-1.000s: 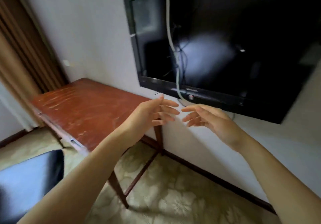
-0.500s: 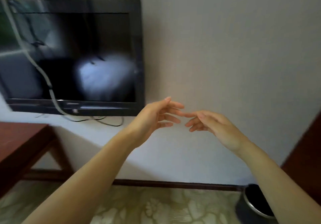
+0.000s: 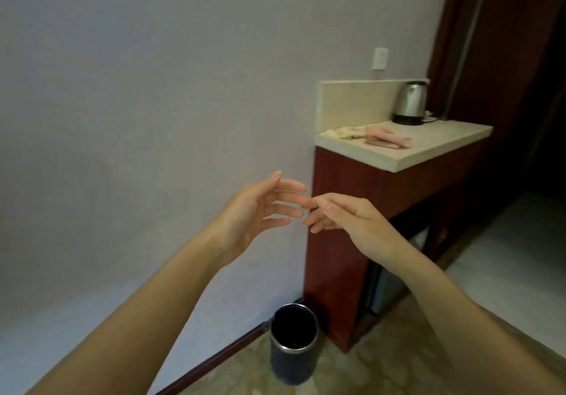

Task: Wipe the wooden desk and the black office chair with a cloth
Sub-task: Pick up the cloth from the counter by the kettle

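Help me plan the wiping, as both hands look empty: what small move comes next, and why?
Probably reach the right hand toward the cream cloth on the countertop: it and the left hand hold nothing, and wiping needs a cloth.

The table [image 3: 435, 146], a pale stone top on a red-brown cabinet against the wall, carries a steel kettle [image 3: 409, 103] upright on its dark base at the back. Left of the kettle and nearer the front lies a pink, glove-like thing [image 3: 387, 139], and further left of the kettle a crumpled cream cloth [image 3: 346, 131] touches it. On the patterned floor [image 3: 382, 373], well below and left of the kettle, a dark bin [image 3: 294, 351] stands upright.
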Demonstrator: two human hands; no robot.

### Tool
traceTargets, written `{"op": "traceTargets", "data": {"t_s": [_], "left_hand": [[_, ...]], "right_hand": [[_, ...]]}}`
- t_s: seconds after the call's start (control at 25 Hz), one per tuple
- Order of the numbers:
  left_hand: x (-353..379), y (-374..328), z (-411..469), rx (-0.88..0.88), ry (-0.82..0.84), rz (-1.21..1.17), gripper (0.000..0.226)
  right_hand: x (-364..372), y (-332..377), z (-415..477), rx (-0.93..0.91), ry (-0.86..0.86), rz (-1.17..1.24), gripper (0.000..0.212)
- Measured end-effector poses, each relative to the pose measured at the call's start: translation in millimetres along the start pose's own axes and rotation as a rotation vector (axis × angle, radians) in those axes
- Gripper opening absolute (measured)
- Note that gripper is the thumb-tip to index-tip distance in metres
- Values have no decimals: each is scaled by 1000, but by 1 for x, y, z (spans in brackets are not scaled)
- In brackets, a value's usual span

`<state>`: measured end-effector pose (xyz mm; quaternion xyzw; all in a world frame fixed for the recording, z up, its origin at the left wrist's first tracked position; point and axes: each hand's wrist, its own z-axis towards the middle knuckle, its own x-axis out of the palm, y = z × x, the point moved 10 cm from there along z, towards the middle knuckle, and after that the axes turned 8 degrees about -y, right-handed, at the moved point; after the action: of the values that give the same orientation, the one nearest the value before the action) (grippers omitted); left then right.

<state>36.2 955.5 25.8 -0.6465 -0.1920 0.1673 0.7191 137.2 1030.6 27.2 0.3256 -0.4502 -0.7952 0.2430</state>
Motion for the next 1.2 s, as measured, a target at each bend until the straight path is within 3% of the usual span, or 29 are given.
{"op": "traceTargets", "data": {"t_s": [0.2,0.6,0.72,0.88,1.04,1.2], "left_hand": [[81,13,124,13,163,33,40],[147,61,347,-128,127,100,38],[163,72,404,-127,58,104,36],[163,79,465,-124,-159,59,33],[148,79,498,-158,-358,124,24],[131,84,518,-233,-485,165,33]], "right_hand": [[-107,-62,59,58,-174,-153,24],[-247,-168,210,150,-261,-300,19],[-275,-190,262,74,-206,-432,20],[-296,-208,347,-101,-122,-730,17],[-270,-225,421,-294,61,-1160,27],[-239,-259,457,-418,195,-1502,32]]}}
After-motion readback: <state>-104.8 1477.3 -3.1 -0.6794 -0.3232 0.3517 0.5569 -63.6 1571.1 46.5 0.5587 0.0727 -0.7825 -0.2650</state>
